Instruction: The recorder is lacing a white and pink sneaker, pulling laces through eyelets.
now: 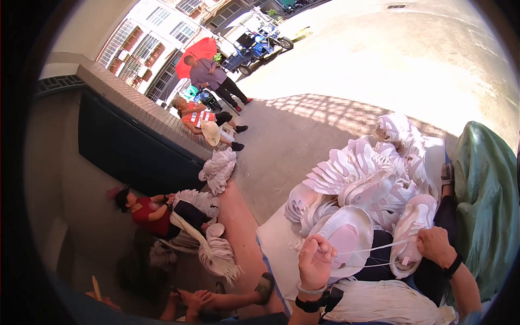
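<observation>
Four other people appear on the left. By a dark door (pixel 132 143), a person in a red top (pixel 149 217) sits among pale shoe uppers (pixel 197 201); below, another person's hands (pixel 195 299) rest close together. Farther off, a person in an orange vest (pixel 196 117) sits near a standing person (pixel 218 78), with a red umbrella (pixel 203 51) behind them and a blue three-wheeler (pixel 254 46) beyond.

Right of them, the left hand (pixel 315 262) is raised, fingers curled, pinching white laces (pixel 374 248) that stretch taut toward a pink-and-white shoe upper (pixel 414 230). That upper stands nearly upright in front of the wearer, beside a heap of similar uppers (pixel 352 168) and above a bundle of white strands (pixel 379 302). The right hand (pixel 434 246) bends against its right edge; whether it grips upper or lace, I cannot tell. Far right hangs a green sheet (pixel 483 206).
</observation>
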